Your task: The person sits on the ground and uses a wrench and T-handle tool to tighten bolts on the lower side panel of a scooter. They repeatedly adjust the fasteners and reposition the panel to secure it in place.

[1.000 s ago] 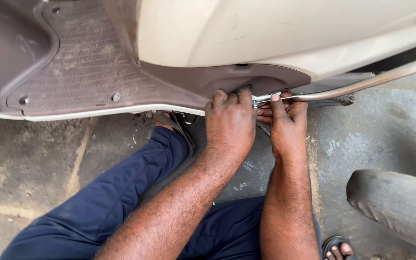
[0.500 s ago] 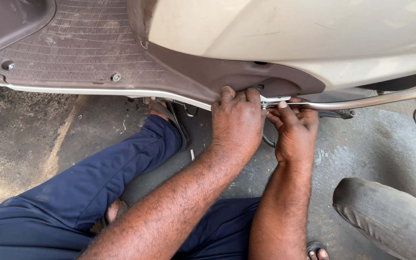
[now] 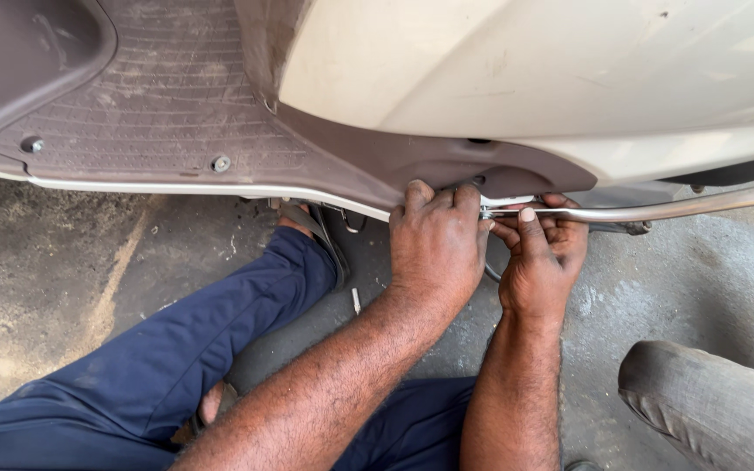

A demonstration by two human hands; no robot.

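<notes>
A scooter stands in front of me, with a brown ribbed footboard (image 3: pixel 167 113) and a cream side panel (image 3: pixel 525 70). My left hand (image 3: pixel 436 244) presses its fingertips against the lower edge of the brown skirt panel (image 3: pixel 447 170). Beside it, my right hand (image 3: pixel 541 257) pinches the near end of a chrome rail (image 3: pixel 656 211) that runs off to the right under the cream panel. The spot where the rail meets the body is hidden between my fingers. I cannot tell if a small part or tool is held there.
My legs in dark blue trousers (image 3: pixel 185 349) stretch over the stained concrete floor (image 3: pixel 54 262). A small metal bit (image 3: pixel 356 301) lies on the floor by my left forearm. Another person's grey-trousered leg (image 3: pixel 709 401) is at the lower right.
The view has shifted, so the scooter and both hands sit lower and further right in the frame. Both hands stay at the same joint; the right fingers have curled closer around the rail's end.
</notes>
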